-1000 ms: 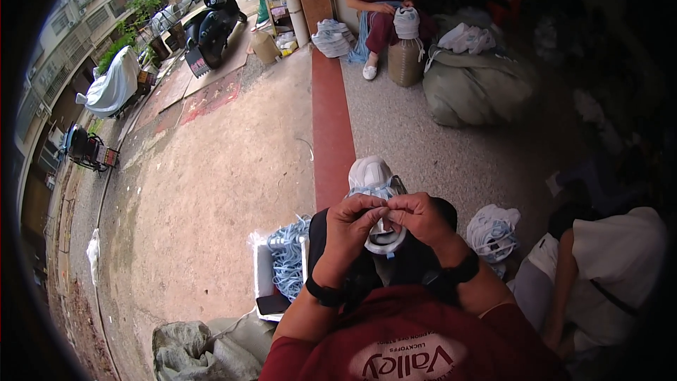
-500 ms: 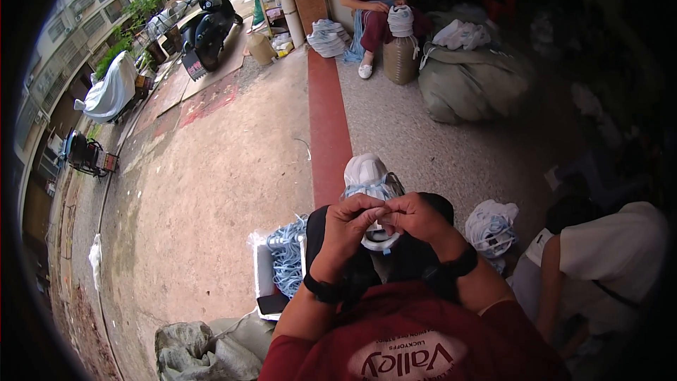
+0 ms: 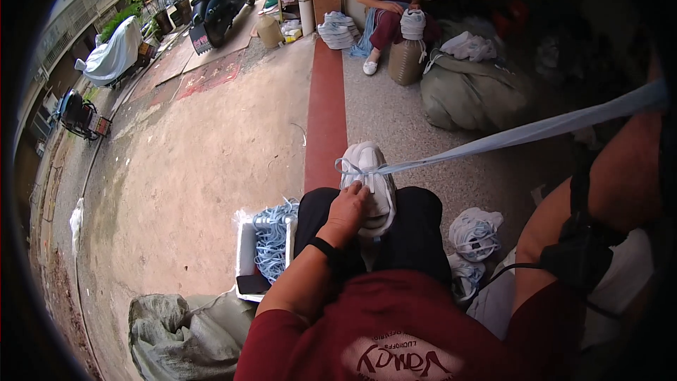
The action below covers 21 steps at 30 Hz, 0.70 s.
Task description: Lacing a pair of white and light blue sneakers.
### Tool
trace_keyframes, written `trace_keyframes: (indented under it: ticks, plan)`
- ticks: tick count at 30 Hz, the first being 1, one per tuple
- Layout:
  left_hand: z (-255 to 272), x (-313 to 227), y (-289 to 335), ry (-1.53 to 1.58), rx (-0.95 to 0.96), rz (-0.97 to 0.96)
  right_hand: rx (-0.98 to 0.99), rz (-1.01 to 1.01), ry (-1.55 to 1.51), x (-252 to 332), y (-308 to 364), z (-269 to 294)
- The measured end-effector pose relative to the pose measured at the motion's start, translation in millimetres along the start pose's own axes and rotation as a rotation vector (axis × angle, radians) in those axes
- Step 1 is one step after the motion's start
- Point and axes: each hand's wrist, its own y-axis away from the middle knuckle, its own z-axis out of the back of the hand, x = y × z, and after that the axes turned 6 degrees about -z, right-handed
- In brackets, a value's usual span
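"Left hand (image 3: 345, 213), in the head view: fingers bent and close together, resting on a white shoe (image 3: 379, 204). I cannot tell whether they pinch anything."

"Where is the shoe?"

"On the person's lap, between two dark trouser legs (image 3: 419, 222), toe pointing away. A pale blue lace (image 3: 508, 134) runs from it in a straight, seemingly taut line to the upper right. Near its start, just beyond the left fingertips, a small loop sticks out to the left."

"And the other hand?"

"Right hand (image 3: 656, 69): a dim sliver at the dark rim, past a raised forearm. I cannot tell how its fingers are set."

"What could go wrong?"

"A pull stronger than the left hand's hold could twist the shoe or drag it rightward off the lap. Too much tension might also draw that loop through."

"Anything nearby to snag on?"

"Beside the right knee lies a white bundle (image 3: 474, 234) wound with blue laces. If the long lace dropped slack there, I judge it could tangle."
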Motion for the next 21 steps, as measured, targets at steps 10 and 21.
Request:
trace_keyframes:
  ticks: [10, 21]
  plan:
    - [26.3, -18.7, -25.3, 0.336, -0.446, -0.169, 0.259, -0.223, -0.088, 10.0, -5.9, -62.3]
    - [-18.0, -16.0, -14.3, 0.610, 0.007, -0.331, 0.575, -0.817, 0.260, -89.6, -8.7, -21.8]
